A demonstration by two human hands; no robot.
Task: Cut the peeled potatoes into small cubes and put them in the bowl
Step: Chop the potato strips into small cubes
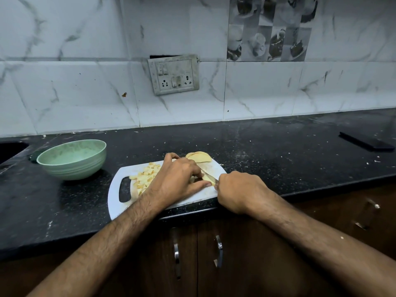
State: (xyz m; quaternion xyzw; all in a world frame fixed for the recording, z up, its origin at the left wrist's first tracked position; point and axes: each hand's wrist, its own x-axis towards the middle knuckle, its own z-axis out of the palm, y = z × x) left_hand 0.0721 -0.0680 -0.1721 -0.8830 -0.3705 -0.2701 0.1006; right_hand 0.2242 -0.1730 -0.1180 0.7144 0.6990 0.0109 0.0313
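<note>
A white cutting board [120, 200] lies at the counter's front edge. A pile of small potato cubes [145, 176] sits on its left half. My left hand [177, 179] holds down a potato piece [206, 179] at the board's middle, fingers curled over it. My right hand [240, 191] grips a knife handle, and the blade [209, 174] lies across that piece. Potato slices [199, 157] lie at the board's far edge. A green bowl [72, 159] stands to the left of the board; its inside looks bare.
The black stone counter [278, 151] is littered with small scraps. A dark flat object [366, 142] lies at the far right. A sink opening [10, 150] is at the far left. Wooden cabinet doors with metal handles [176, 254] are below the counter.
</note>
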